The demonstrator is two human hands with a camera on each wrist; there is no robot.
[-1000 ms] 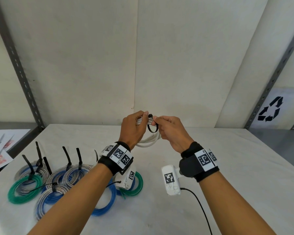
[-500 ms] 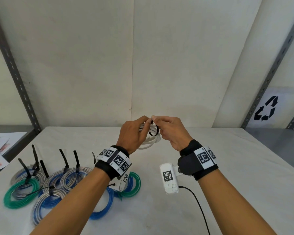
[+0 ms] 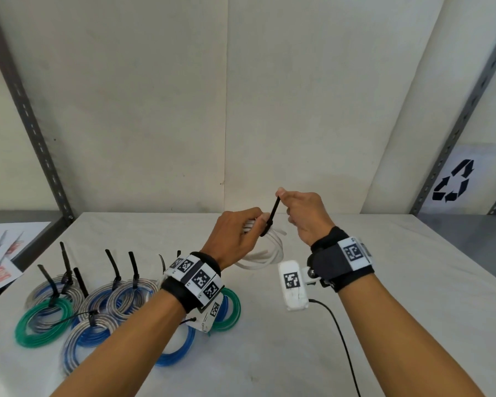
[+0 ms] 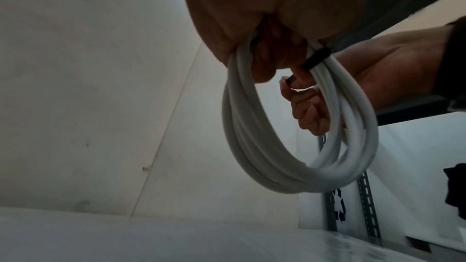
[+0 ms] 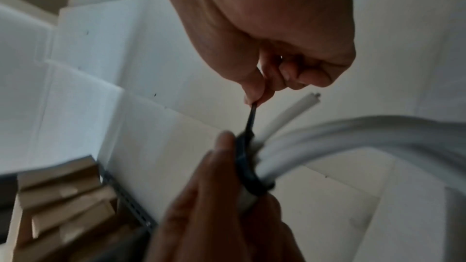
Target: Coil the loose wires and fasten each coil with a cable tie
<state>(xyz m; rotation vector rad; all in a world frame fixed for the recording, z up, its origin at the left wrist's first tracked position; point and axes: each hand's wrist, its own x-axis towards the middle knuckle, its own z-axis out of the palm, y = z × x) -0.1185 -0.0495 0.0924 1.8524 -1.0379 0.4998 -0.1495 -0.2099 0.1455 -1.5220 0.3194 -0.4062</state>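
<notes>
A white wire coil (image 3: 265, 255) (image 4: 285, 170) (image 5: 353, 136) hangs above the table from my left hand (image 3: 235, 239) (image 4: 264, 33), whose fingers curl round its top. A black cable tie (image 3: 272, 216) (image 4: 316, 58) (image 5: 248, 158) is wrapped round the coil beside my left thumb. My right hand (image 3: 302, 213) (image 5: 267, 67) pinches the tie's free tail between thumb and forefinger, held up and to the right of the coil. One loose white wire end (image 5: 295, 111) sticks out past the tie.
Several tied coils, blue, silver and green (image 3: 83, 310), lie on the white table (image 3: 384, 325) at the left with black tie tails standing up. Papers (image 3: 0, 259) lie at the far left. A black cord (image 3: 341, 339) trails from my right wrist camera. Grey rack posts (image 3: 32, 124) flank the wall.
My right hand has pulled the tie's tail up and to the right, away from my left hand. The tie's wide loop has closed snug round the coil.
</notes>
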